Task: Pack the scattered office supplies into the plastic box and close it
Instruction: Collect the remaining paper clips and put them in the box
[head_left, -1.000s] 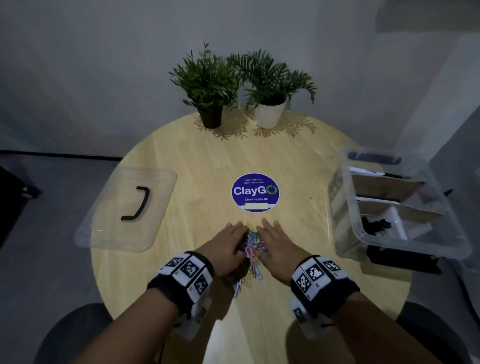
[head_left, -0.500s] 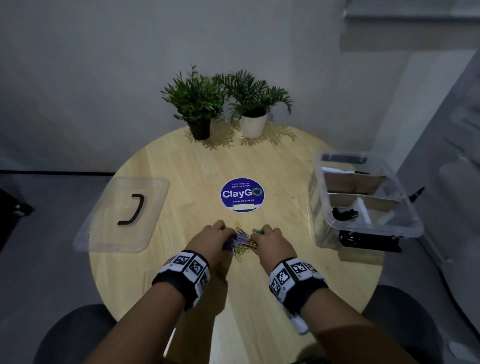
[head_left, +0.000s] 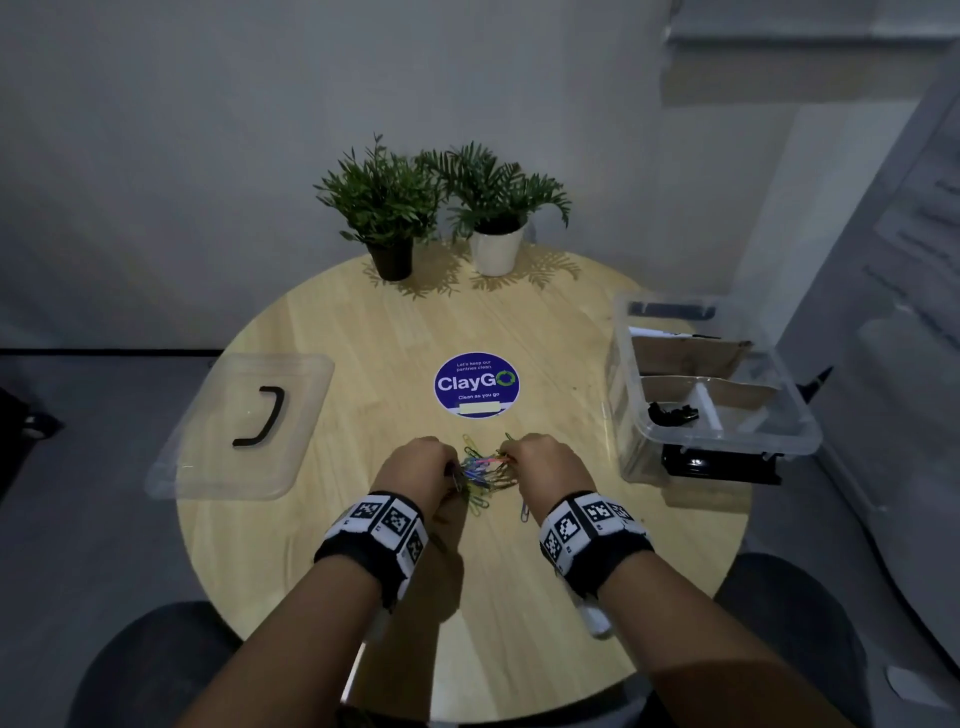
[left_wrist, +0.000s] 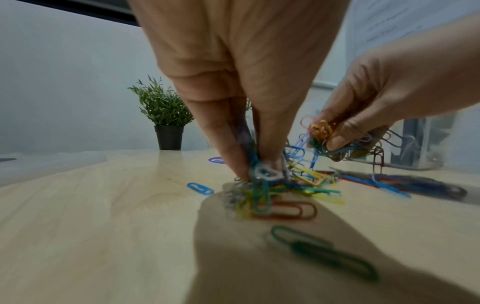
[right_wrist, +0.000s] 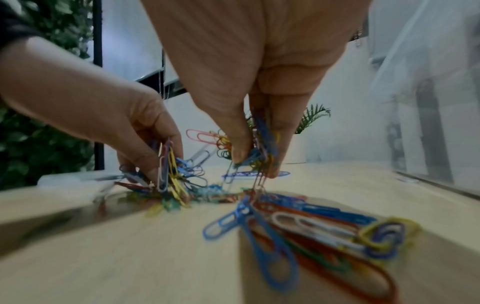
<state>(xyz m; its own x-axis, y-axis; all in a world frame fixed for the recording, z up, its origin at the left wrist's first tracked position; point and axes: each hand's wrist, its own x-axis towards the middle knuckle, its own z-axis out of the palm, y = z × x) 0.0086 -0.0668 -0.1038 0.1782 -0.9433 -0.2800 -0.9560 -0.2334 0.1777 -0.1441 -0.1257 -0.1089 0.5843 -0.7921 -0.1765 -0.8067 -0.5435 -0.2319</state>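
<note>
Both the left hand and right hand pinch bunches from the coloured paper clips heaped between their fingertips, beyond which lie one "ClayGO – Clean as you go" sticker, the lidless plastic box holding black binder clips, and two potted plants.
</note>
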